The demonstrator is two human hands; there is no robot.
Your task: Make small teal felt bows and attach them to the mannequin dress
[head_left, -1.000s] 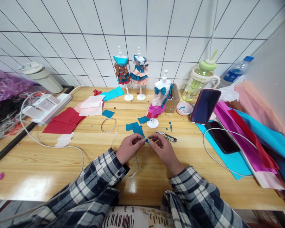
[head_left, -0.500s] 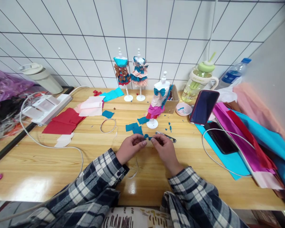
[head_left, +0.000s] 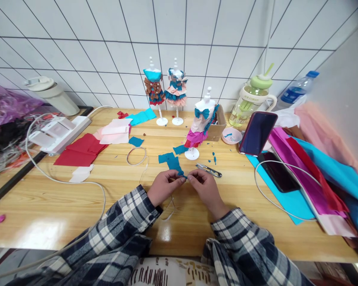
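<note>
Pinching a tiny, crinkled teal scrap [head_left: 182, 176] of paper-like material, I hold it over a glossy pale-wood table [head_left: 191, 232]. My left hand [head_left: 165, 186] grasps its left end between thumb and index finger; my right hand [head_left: 205, 189] grasps its right end the same way, fingertips nearly meeting. My fingers hide much of the scrap, so I cannot tell its full shape.

Taking my fingertips as the clock's centre, flat teal rectangular pieces [head_left: 170, 160] lie near at eleven o'clock. Small metal thread snips [head_left: 209, 170] with black handles rest just past my right knuckles, at two. Slightly past twelve stands a miniature white mannequin [head_left: 200, 124], wearing a pale top, teal bow and magenta skirt. A thin, round wire loop [head_left: 136, 156] lies at ten, a folded red sheet [head_left: 79, 150] well beyond it, and a dark upright phone [head_left: 258, 133] leans far off at two.
</note>
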